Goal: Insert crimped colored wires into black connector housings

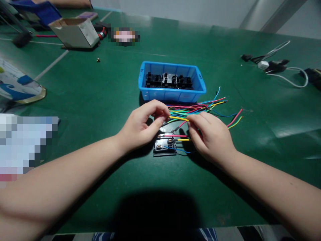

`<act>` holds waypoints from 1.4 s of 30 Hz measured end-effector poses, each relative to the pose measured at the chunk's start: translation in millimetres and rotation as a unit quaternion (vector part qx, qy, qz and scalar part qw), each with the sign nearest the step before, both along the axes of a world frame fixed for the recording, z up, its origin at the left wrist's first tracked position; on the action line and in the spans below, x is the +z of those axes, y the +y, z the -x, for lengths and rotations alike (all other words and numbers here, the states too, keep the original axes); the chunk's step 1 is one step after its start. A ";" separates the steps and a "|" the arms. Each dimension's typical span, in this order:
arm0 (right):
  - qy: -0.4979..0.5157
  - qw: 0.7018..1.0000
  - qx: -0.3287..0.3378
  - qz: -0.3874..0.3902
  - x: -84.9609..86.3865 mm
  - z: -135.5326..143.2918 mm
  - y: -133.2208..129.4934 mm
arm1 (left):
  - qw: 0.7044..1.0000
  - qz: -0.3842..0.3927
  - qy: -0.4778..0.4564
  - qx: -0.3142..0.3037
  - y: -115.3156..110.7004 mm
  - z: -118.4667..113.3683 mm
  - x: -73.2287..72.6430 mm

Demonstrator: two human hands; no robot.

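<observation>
My left hand (150, 120) pinches one end of a yellow wire (178, 118), its thumb and fingers closed together. Further along the same wire, my right hand (210, 134) grips it between thumb and forefinger. Below them, a black plastic socket part (164, 151) lies flat on the table, with a red wire (178, 136), a second yellow wire (183, 140) and a blue wire (177, 149) running from its metal terminals toward my right hand. Just beyond my hands spreads a loose bundle of coloured wires (200, 106). My fingers cover the held wire's ends.
A blue bin (173, 96) with several black plastic parts stands behind the wires. A cardboard box (77, 35) and a small brass-coloured piece (98, 60) are at the far left. White and black cables (276, 67) lie at the right of the green table (263, 140).
</observation>
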State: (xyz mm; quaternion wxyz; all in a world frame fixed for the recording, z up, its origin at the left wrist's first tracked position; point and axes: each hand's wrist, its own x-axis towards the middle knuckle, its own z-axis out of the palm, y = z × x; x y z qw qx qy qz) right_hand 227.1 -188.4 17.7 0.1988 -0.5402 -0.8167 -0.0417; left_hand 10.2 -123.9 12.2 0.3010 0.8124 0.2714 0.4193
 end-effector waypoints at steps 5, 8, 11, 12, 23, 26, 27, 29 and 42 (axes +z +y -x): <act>-0.004 0.999 0.013 -0.030 -1.7 1.3 -0.2 | 0.999 -0.032 0.023 -0.030 0.6 -0.5 0.1; -0.005 0.999 0.031 -0.041 -1.3 2.3 -1.8 | 0.996 -0.060 0.046 -0.056 0.2 -0.9 1.0; -0.007 0.997 0.052 -0.062 0.3 2.9 -3.9 | 0.993 -0.071 0.062 -0.075 -0.9 -1.1 2.2; -0.005 0.996 0.061 -0.069 0.7 3.0 -4.4 | 0.992 -0.071 0.065 -0.079 -1.4 -1.1 2.4; 0.008 0.986 0.136 -0.092 0.5 2.6 -6.1 | 0.985 -0.073 0.090 -0.125 -1.9 0.0 2.8; 0.011 0.988 0.134 -0.074 0.7 2.6 -6.3 | 0.980 -0.077 0.105 -0.148 -0.6 0.7 2.8; 0.013 0.989 0.131 -0.069 0.7 2.6 -6.4 | 0.978 -0.079 0.111 -0.156 -0.3 0.8 2.8; 0.017 0.990 0.125 -0.063 0.6 2.8 -6.4 | 0.976 -0.079 0.124 -0.164 0.0 0.9 2.8; 0.038 0.985 0.154 -0.067 5.1 4.4 -7.3 | 0.975 -0.059 0.169 -0.128 -0.5 -0.5 3.1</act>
